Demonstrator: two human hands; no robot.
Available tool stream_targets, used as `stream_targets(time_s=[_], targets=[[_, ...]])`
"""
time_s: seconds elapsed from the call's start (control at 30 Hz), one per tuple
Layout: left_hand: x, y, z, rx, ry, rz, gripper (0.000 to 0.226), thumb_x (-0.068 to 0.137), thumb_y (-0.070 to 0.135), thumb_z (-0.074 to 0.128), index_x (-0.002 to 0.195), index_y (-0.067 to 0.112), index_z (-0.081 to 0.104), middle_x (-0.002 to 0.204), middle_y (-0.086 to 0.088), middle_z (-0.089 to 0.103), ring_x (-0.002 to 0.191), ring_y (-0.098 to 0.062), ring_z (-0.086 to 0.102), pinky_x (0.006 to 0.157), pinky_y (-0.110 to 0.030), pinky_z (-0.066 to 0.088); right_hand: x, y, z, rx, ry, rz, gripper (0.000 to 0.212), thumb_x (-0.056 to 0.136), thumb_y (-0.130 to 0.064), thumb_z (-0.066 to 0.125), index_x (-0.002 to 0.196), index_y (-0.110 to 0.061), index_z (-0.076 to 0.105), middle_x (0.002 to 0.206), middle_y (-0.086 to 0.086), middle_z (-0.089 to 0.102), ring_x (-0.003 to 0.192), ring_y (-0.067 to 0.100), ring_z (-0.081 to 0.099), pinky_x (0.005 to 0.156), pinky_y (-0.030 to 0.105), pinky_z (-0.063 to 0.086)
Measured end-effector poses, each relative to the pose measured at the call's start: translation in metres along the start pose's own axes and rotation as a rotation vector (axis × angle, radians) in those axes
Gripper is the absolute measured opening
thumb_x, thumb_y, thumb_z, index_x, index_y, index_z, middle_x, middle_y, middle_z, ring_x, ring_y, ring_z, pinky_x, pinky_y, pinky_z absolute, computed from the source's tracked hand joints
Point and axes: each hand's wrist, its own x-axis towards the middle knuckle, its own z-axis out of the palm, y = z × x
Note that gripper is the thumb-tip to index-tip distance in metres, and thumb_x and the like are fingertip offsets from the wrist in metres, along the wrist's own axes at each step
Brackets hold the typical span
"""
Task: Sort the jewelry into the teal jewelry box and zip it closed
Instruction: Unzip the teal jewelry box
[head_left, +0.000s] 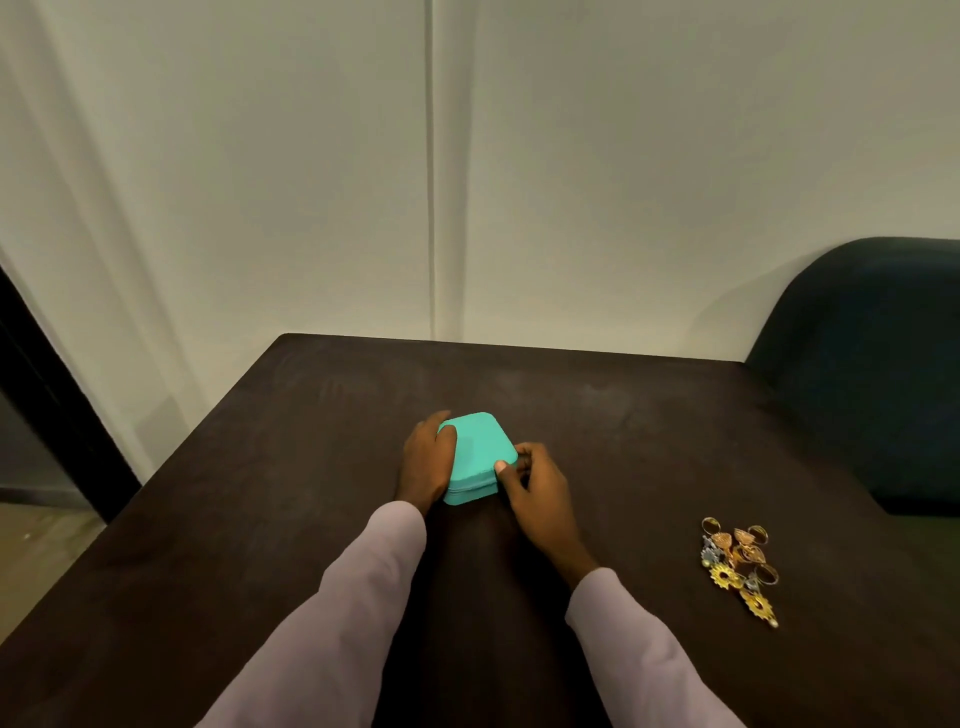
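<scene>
Looking down at the dark table, we see the teal jewelry box sitting near its middle, lid down, with the seam line of its zip showing along the near side. Our left hand rests against the box's left side, the thumb lying over the top edge and the fingers wrapped around the far left corner — a steadying grip rather than a lift, since the box sits flat on the table. Our right hand is at the box's right near corner, fingers curled in, with the thumb tip pressed on the top edge and the fingertips bunched at the side of the box; whether they pinch a zip pull there we cannot tell, as it is too small to make out. Both forearms reach in from the bottom edge in pale lilac sleeves.

The jewelry lies in a small loose heap on the table well to the right of the box and apart from both hands — gold rings, rose-gold pieces, yellow flower-shaped earrings and a few silvery bits, overlapping one another.

Beyond the table's right far corner stands a dark teal chair back, and behind the table runs a plain pale wall with a vertical seam.
</scene>
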Motion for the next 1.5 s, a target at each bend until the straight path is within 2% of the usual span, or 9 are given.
stream_targets(time_s=[0.23,0.43,0.87,0.97,1.07,1.13,1.27,1.43,1.5], targets=[[-0.03,0.005,0.005,-0.018,-0.134,0.055,0.034,0.096,0.017,0.036,0.127,0.017,0.051,0.133,-0.006,0.05,0.112,-0.018,0.049,0.099,-0.037,0.044,-0.055,-0.003,-0.01,-0.045,0.115,0.035,0.032,0.091,-0.038,0.054,0.115,-0.019,0.047,0.108,-0.005,0.054,0.096,0.008,0.053,0.066,0.009,0.037],[-0.054,0.006,0.006,-0.019,-0.207,0.073,0.035,0.095,0.015,0.036,0.126,0.018,0.053,0.134,-0.004,0.05,0.11,-0.013,0.047,0.094,-0.028,0.043,-0.089,-0.001,-0.019,-0.036,0.14,0.061,0.031,0.089,-0.04,0.057,0.111,-0.019,0.048,0.105,-0.005,0.056,0.092,0.006,0.055,0.065,0.011,0.042],[-0.085,0.001,0.002,0.001,-0.283,0.063,0.039,0.095,0.019,0.037,0.132,0.025,0.046,0.141,-0.003,0.043,0.114,-0.015,0.048,0.097,-0.034,0.046,-0.127,0.0,-0.027,0.022,0.169,0.024,0.022,0.089,-0.036,0.059,0.103,-0.023,0.049,0.097,-0.012,0.056,0.086,0.002,0.056,0.061,0.008,0.044],[-0.089,0.003,-0.002,-0.032,-0.279,0.034,0.046,0.097,0.028,0.04,0.142,0.03,0.032,0.149,0.0,0.032,0.122,-0.018,0.045,0.101,-0.034,0.042,-0.123,0.003,-0.035,0.079,0.142,0.051,0.017,0.093,-0.033,0.052,0.107,-0.023,0.052,0.097,-0.01,0.058,0.091,0.004,0.057,0.067,0.011,0.044],[-0.099,0.001,-0.011,0.059,-0.229,0.177,0.052,0.096,0.037,0.043,0.144,0.028,0.026,0.152,0.004,0.026,0.137,-0.016,0.029,0.111,-0.034,0.026,-0.103,0.01,-0.05,0.1,0.161,0.087,0.023,0.096,-0.024,0.047,0.117,-0.02,0.055,0.096,-0.008,0.059,0.085,0.007,0.058,0.074,0.025,0.05],[-0.104,-0.002,-0.018,0.211,-0.224,0.318,0.054,0.094,0.043,0.044,0.143,0.031,0.028,0.154,0.006,0.02,0.14,-0.013,0.021,0.111,-0.031,0.018,-0.08,0.014,-0.06,0.115,0.102,0.104,0.023,0.097,-0.016,0.045,0.117,-0.016,0.057,0.094,-0.003,0.061,0.075,0.01,0.059,0.071,0.029,0.053],[-0.109,-0.003,-0.025,0.485,-0.345,0.388,0.065,0.086,0.06,0.044,0.143,0.035,0.027,0.155,0.012,0.01,0.142,-0.01,0.011,0.113,-0.035,0.016,-0.039,0.012,-0.072,0.009,-0.195,0.002,0.034,0.098,-0.006,0.039,0.126,-0.017,0.056,0.099,0.0,0.061,0.065,0.011,0.054,0.052,0.014,0.044],[-0.109,-0.001,-0.022,0.551,-0.374,0.369,0.073,0.08,0.066,0.046,0.143,0.034,0.026,0.155,0.012,0.014,0.143,-0.011,0.009,0.115,-0.037,0.015,-0.012,-0.006,-0.076,-0.016,-0.544,-0.047,0.04,0.099,-0.001,0.034,0.131,-0.017,0.051,0.061,-0.013,0.062,0.048,0.002,0.043,0.046,0.011,0.037],[-0.108,-0.002,-0.022,0.551,-0.365,0.37,0.074,0.079,0.066,0.048,0.143,0.033,0.027,0.154,0.012,0.016,0.142,-0.011,0.01,0.114,-0.037,0.016,-0.003,-0.007,-0.075,0.016,-0.621,-0.005,0.039,0.098,0.0,0.034,0.128,-0.014,0.055,0.058,-0.011,0.063,0.044,0.002,0.041,0.044,0.013,0.036]])
